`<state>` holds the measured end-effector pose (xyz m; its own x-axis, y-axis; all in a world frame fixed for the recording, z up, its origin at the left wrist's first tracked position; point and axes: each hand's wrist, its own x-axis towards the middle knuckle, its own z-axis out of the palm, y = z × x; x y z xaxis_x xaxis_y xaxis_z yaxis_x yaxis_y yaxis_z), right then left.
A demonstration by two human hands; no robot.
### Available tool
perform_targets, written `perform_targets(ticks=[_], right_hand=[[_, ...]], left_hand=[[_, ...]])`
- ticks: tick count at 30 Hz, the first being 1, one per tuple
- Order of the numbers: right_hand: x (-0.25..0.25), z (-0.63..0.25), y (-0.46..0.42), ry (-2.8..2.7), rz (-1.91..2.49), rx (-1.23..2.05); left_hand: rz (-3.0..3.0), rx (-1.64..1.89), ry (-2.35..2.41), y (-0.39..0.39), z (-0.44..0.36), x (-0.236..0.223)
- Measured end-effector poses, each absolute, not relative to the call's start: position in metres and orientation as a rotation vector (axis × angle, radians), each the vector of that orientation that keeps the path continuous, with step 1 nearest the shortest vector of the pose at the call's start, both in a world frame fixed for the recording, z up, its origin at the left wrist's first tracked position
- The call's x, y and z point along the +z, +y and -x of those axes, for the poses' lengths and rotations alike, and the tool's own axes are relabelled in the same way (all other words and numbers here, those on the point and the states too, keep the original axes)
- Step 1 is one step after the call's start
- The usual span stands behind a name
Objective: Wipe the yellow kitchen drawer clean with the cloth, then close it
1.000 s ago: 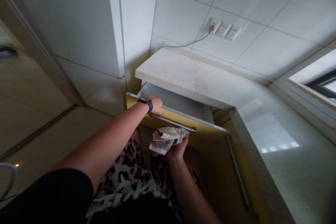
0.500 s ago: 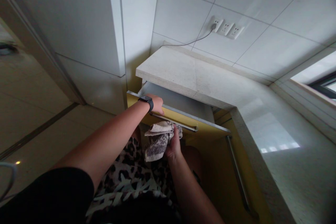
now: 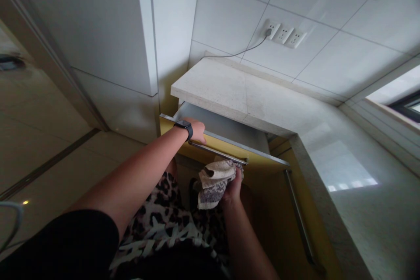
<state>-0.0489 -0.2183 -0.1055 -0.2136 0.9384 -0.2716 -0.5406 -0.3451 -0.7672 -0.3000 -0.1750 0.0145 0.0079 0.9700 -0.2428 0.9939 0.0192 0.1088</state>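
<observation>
A yellow-fronted drawer (image 3: 269, 156) is pulled out from under the pale countertop. My left hand (image 3: 197, 131), with a black watch (image 3: 184, 127) at the wrist, grips the top edge of the drawer front, fingers hooked over it. Below that edge runs a metal bar handle (image 3: 218, 152). In my right hand (image 3: 233, 187) a crumpled cloth (image 3: 213, 186), white with grey-brown patterning, is bunched against the drawer front just under the right part of the handle. Its loose end hangs to the left. Part of the drawer's inside is hidden by the countertop.
The countertop (image 3: 226, 85) overhangs the drawer and bends to the right. A second bar handle (image 3: 302, 223) stands on the yellow cabinet at right. White wall sockets (image 3: 282, 33) hold one plugged cable (image 3: 236, 55). A tall white cabinet (image 3: 108, 30) rises at left.
My right hand has moved to the right with the cloth, along beneath the handle. My left hand stays on the drawer's edge, and the drawer has not moved.
</observation>
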Motion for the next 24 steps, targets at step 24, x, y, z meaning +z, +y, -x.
perform_targets(ticks=[24], right_hand=[[-0.107, 0.109, -0.235, -0.596, 0.903, 2.087]], left_hand=[[-2.01, -0.211, 2.058, -0.174, 0.298, 0.023]])
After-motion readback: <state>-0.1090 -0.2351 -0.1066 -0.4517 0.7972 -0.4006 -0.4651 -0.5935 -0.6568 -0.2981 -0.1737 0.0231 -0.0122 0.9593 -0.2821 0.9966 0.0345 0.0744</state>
